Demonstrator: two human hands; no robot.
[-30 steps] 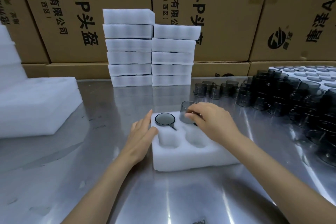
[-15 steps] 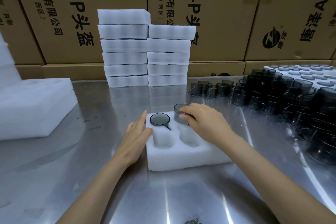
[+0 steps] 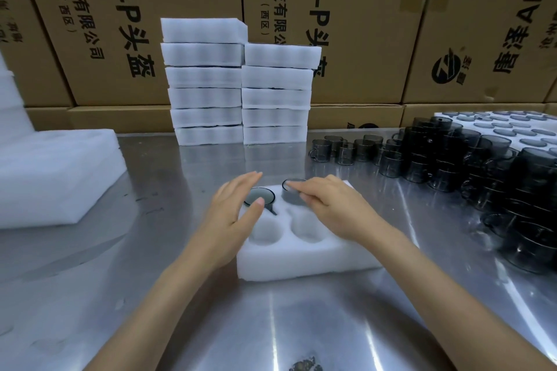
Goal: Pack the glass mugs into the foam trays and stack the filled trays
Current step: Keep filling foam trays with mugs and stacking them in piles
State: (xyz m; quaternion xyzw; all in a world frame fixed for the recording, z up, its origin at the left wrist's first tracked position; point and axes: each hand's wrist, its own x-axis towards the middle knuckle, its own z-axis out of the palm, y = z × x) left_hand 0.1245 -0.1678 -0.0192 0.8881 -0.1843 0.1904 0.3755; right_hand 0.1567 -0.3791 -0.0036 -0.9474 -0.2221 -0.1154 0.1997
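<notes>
- Your left hand (image 3: 230, 220) lies flat over the far-left corner of the foam tray (image 3: 304, 262), its fingers straight and together, reaching past the far side of the seated mug (image 3: 259, 196), while the thumb touches that mug's near rim. It grips nothing.
- The seated mug sits down in the far-left pocket, rim up, between your left thumb and fingers; its handle points toward you and to the right.
- Your right hand (image 3: 330, 205) is curled, with the fingertips (image 3: 294, 188) pinching the rim of the second mug (image 3: 291, 190) from above.
- The second mug stands in the far-right pocket, directly under those fingertips and partly hidden by them; how deep it sits cannot be told.
- The two near pockets, just on your side of both thumbs, hold no glass.
- The tray rests on the steel table (image 3: 150, 295).
- Well to the right of your right fingers stands a crowd of loose dark mugs (image 3: 470, 169), many stacked.
- Beyond your fingertips, against the cardboard boxes (image 3: 361, 24), rise two stacks of filled trays (image 3: 238, 90), side by side and touching.
- Far to the left of your left fingers lies a foam slab (image 3: 54, 178).
</notes>
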